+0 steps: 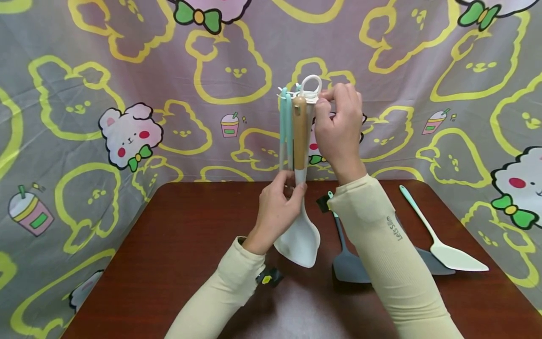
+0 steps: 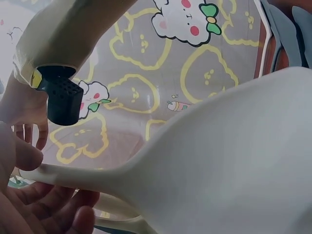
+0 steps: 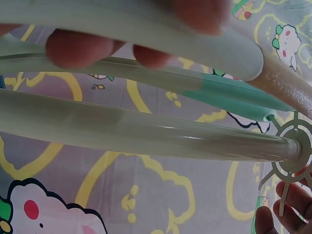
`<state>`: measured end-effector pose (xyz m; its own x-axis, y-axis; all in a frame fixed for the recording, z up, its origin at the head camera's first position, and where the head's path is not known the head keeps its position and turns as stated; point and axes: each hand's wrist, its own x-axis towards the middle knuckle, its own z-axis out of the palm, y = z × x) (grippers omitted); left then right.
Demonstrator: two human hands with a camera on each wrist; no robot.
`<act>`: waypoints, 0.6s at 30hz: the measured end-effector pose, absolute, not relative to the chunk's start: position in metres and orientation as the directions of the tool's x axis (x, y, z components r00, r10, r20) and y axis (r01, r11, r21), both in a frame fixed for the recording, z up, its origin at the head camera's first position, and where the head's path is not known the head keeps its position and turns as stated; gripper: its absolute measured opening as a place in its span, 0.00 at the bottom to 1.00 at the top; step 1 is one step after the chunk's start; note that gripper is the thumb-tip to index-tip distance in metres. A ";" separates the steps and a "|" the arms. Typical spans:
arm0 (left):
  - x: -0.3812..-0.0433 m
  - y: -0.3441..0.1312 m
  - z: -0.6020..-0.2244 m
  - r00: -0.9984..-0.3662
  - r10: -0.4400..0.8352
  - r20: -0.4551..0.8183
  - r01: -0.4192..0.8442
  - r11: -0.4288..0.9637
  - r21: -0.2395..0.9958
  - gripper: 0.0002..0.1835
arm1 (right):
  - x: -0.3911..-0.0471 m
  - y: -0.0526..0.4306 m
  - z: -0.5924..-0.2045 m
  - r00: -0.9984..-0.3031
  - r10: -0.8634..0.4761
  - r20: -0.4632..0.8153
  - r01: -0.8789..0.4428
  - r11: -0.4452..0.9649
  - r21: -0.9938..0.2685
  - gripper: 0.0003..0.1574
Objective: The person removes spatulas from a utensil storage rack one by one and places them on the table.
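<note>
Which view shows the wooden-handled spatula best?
The head view: the wooden-handled spatula shows there from handle to blade, partly covered by the left hand. The left wrist view gives a cropped close-up of its blade; the right wrist view shows only its neck and part of the handle.

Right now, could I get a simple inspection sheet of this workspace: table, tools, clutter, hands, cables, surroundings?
Surface: dark red-brown table, shiny towards the front.
Job's things: white utensil rack, base not visible; at least two turquoise-handled utensils hang from it; wooden-handled spatula, white head downward.
Clutter: grey spatula, pale green spatula and partly covered grey utensil, lying on the right.
Hands: left hand grips the wooden-handled spatula's shaft; right hand pinches the rack's hooked top.
Cables: nothing seen.
Surroundings: grey curtain printed with cartoon animals and drinks.
</note>
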<state>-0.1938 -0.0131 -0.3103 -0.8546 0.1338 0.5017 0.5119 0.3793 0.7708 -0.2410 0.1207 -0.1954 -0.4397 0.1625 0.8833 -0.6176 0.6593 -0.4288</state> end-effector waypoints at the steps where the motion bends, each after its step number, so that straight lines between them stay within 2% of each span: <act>1: -0.194 -0.013 -0.310 -0.854 0.132 0.503 0.512 0.375 0.773 0.11 | -0.241 0.121 -0.195 -0.440 0.162 0.883 -0.618 0.658 -0.429 0.19; 18: -0.194 -0.019 -0.315 -0.839 0.146 0.524 0.541 0.323 0.776 0.12 | -0.241 0.121 -0.195 -0.433 0.174 0.884 -0.633 0.640 -0.436 0.19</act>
